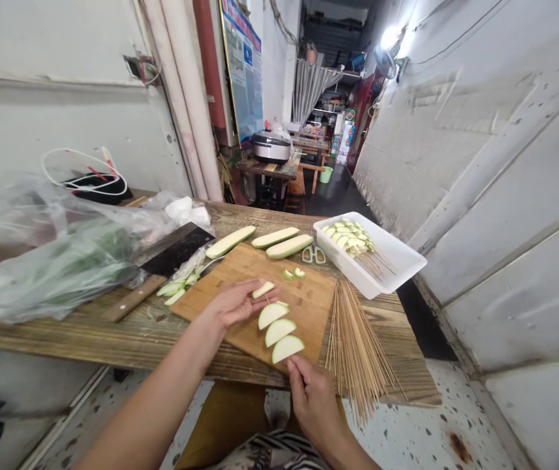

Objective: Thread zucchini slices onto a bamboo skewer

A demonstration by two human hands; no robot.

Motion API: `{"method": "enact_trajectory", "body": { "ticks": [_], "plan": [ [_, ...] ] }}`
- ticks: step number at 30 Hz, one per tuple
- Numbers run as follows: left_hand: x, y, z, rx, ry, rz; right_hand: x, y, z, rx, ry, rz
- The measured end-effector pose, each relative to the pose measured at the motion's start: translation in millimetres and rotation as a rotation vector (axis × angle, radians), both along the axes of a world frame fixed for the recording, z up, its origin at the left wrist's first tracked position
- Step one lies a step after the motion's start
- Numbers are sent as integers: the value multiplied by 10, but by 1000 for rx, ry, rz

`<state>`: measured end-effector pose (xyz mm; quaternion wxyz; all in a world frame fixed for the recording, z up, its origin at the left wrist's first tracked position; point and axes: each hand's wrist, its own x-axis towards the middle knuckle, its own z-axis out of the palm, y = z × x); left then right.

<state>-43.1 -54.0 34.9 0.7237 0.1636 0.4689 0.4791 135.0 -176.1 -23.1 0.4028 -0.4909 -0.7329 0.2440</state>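
My right hand (311,388) is closed on the near end of a skewer that carries several half-moon zucchini slices (280,331) with pale flesh and green rims. At the skewer's far end, my left hand (240,301) pinches one more zucchini slice (263,289) between thumb and fingers. Most of the skewer is hidden by the slices. Both hands work above a bamboo cutting board (308,297), where two small green end pieces (299,273) lie. Behind the board rest long halved zucchini (289,246), cut face up.
A white plastic tub (396,261) at the right holds skewered slices. Loose bamboo skewers (357,352) fan out past the table's front edge. Green-handled scissors (313,254) lie behind the board. To the left are a cleaver (176,251), peelings (174,287) and a plastic bag of greens (78,254).
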Motion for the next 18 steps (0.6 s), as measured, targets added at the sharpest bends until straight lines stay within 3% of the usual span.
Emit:
{"method": "enact_trajectory", "body": {
  "ticks": [18],
  "plan": [
    [-7,7,-32,15,9,-33,8,10,34,-34,6,4]
  ]
}}
